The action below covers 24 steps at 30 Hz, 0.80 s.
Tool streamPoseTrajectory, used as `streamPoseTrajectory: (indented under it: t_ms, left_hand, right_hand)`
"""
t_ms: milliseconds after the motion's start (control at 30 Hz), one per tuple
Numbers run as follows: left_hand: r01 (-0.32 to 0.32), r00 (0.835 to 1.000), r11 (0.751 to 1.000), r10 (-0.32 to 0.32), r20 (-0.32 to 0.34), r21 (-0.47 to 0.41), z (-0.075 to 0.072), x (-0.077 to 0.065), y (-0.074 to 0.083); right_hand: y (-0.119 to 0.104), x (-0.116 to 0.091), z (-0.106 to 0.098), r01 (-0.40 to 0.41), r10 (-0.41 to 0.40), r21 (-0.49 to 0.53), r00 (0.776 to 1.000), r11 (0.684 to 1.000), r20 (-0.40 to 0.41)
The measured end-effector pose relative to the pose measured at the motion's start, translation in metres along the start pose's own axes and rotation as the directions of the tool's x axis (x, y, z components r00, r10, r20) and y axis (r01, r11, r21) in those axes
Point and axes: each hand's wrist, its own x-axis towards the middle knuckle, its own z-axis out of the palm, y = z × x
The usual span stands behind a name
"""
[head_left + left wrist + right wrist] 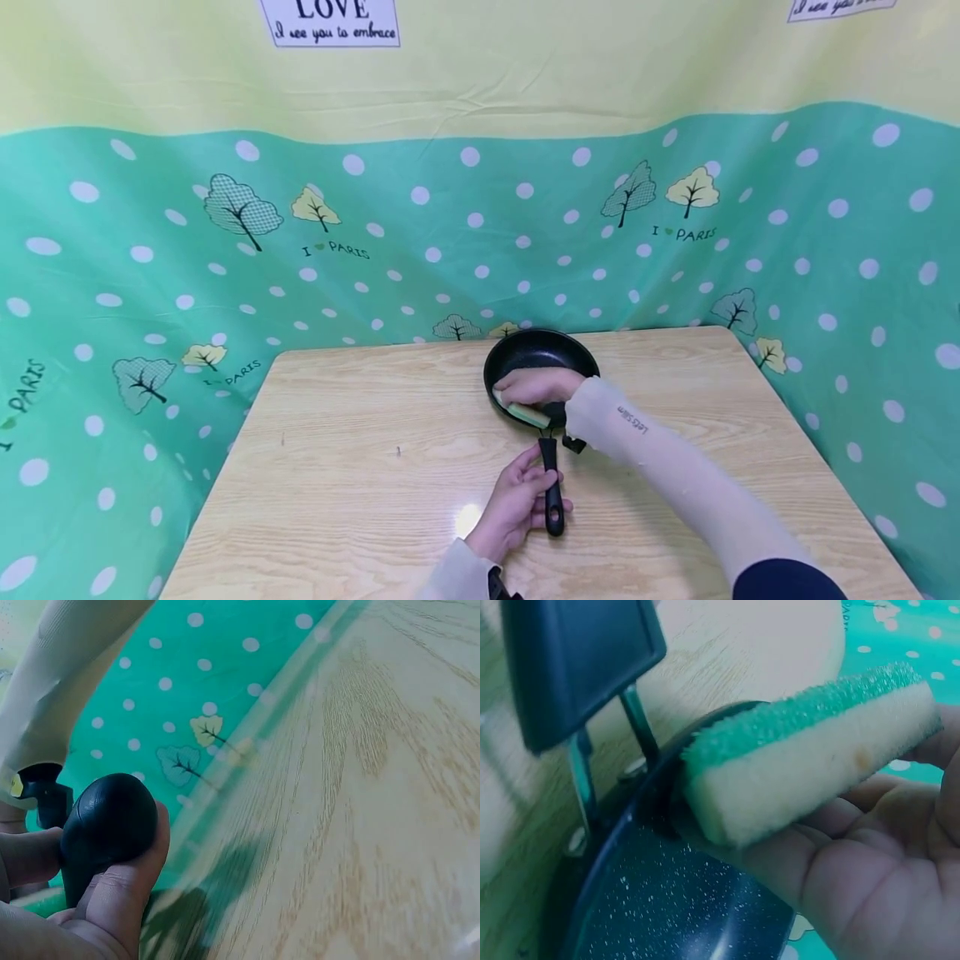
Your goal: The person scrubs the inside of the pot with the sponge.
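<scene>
Item 1: frying pan, round, black, with white-speckled inner surface (536,354); stands toward the far edge of a light wood-grain tabletop (360,467), its handle directed at the person.
Item 2: pan handle, black, straight, with a hanging hole near the end (554,507); joined to the pan by metal rods.
Item 3: sponge, rectangular, two-layered, green scouring face over cream foam, small brown spot on one side (802,761); located at the pan's handle side, by the rim. Contact with the pan: cannot be told.
Item 4: left hand (513,500); grips the handle, thumb across it.
Item 5: right hand (540,385); reaches over the pan, fingers and thumb pinching the sponge.
Item 6: pale sleeve, lettered, on the right forearm (667,471).
Item 7: cloth backdrop, green and pale yellow, with white dots and printed trees (480,225); hangs behind the tabletop.
</scene>
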Motion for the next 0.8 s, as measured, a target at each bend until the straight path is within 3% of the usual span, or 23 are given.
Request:
streamPoseTrajectory:
  t_ms: [333, 667, 800]
  left_hand:
    - [-0.009, 1.000, 1.000, 0.009, -0.008, 0.002, 0.001, 0.001, -0.003]
    - [-0.004, 1.000, 1.000, 0.004, -0.016, 0.004, -0.002, 0.001, -0.001]
    - [-0.003, 1.000, 1.000, 0.003, -0.011, -0.003, -0.003, 0.000, -0.001]
  right_hand:
    - [-0.008, 0.010, 0.006, 0.013, 0.006, 0.250, 0.997, 0.968, -0.076]
    - [-0.009, 0.027, 0.005, 0.015, 0.062, 0.368, 0.979, 0.930, -0.196]
    - [-0.007, 0.034, 0.005, 0.034, 0.064, 0.368, 0.966, 0.929, -0.251]
